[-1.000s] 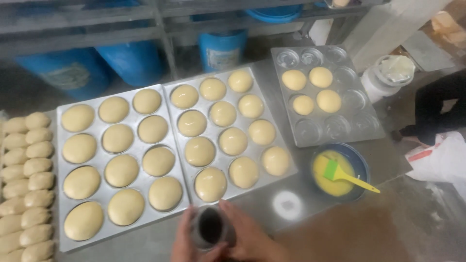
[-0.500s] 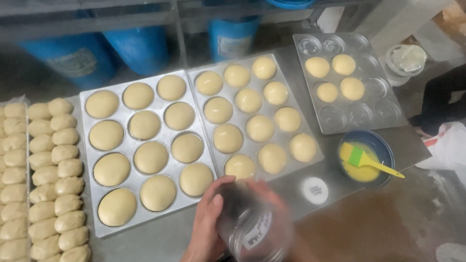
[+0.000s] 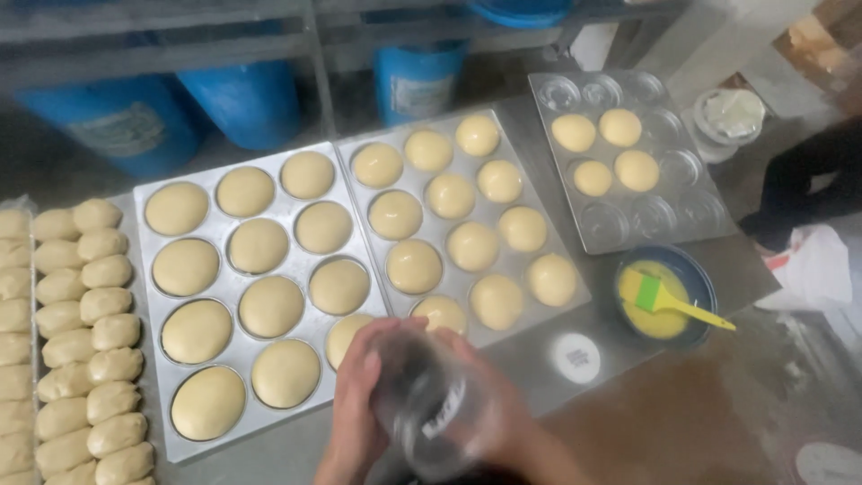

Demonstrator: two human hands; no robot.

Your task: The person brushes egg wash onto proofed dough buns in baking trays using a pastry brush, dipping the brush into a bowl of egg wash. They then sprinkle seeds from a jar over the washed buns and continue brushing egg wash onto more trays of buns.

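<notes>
1. Grey metal worktop (image 3: 628,359) fills most of the frame, with blue barrels (image 3: 242,99) standing behind it along the upper edge.
2. My left hand (image 3: 359,395) and my right hand (image 3: 503,422) sit at the bottom centre, both wrapped around a clear jar (image 3: 431,404) that is blurred and tilted with its open mouth towards the trays.
3. My left fingers (image 3: 382,346) curl closed over the jar's near side; my right palm presses its other side, so the jar is clamped between both hands.
4. Just above the jar lie two baking trays side by side: the left tray (image 3: 148,314) and the middle tray (image 3: 575,296), every cup filled with a round, pale bun of dough.
5. At the upper right, a third tray (image 3: 628,229) holds only four dough rounds (image 3: 606,153); its other cups are bare.
6. Right of my hands, a white round lid (image 3: 575,357) lies flat on the worktop.
7. Further right, a blue bowl (image 3: 705,278) of yellow wash holds a green-and-yellow brush (image 3: 660,296).
8. Along the left edge, small dough pieces (image 3: 81,341) lie in rows.
</notes>
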